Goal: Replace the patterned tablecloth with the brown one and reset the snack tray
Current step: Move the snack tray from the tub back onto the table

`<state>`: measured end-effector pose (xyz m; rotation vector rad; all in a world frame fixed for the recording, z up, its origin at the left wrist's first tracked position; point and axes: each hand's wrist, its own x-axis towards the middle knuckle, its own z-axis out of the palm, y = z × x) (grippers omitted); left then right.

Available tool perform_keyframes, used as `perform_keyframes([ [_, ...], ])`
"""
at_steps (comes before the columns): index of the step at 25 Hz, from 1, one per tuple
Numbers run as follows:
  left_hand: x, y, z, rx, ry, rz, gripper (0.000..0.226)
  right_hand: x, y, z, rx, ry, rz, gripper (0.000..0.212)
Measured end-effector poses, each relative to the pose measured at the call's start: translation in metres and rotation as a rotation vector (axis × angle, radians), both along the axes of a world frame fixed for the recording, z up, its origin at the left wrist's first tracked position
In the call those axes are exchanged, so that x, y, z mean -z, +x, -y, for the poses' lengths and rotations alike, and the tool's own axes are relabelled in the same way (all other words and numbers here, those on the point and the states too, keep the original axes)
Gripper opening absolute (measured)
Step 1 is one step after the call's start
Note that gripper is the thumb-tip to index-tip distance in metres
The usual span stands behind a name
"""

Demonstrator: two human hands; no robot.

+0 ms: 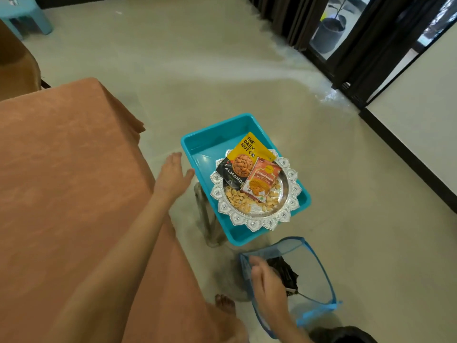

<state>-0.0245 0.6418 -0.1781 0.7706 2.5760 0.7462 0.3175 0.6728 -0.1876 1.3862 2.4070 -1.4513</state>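
Brown tablecloth (61, 181): spread smooth over desk, far corner hanging in folds. Snack tray (262, 222): round, silver, scalloped rim; lies in teal tub (197, 134); carries three overlapping snack packets (247, 154) and loose pistachios (239, 198).

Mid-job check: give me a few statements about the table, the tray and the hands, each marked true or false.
1. The brown tablecloth is spread over the table. True.
2. The silver scalloped tray sits on the table. False: it lies in the turquoise plastic bin, off the table.
3. The left hand holds a snack packet. False: it holds nothing, its fingers straight, near the bin's rim.
4. A dark crumpled cloth lies inside the blue mesh bag on the floor. True.
5. The tray is bare. False: three snack packets and loose nuts lie on it.
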Motion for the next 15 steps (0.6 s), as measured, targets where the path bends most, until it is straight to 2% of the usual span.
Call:
perform_keyframes([
  [3,0.015,0.051,-0.031,-0.025,0.066,0.207,0.057,0.024,-0.035,-0.082,0.189,0.235,-0.112,0.036],
  [6,0.038,0.079,-0.043,-0.160,0.093,0.358,0.043,0.060,-0.057,-0.148,0.373,0.210,-0.013,0.062],
  [9,0.060,0.087,-0.042,-0.267,0.011,0.470,0.048,0.082,-0.062,-0.170,0.420,0.119,0.061,0.082],
  [11,0.073,0.086,-0.044,-0.267,-0.002,0.543,0.046,0.090,-0.067,-0.171,0.413,0.080,-0.029,0.080],
  [15,0.084,0.083,-0.049,-0.276,0.071,0.606,0.027,0.103,-0.074,-0.168,0.510,0.112,-0.138,0.067],
])
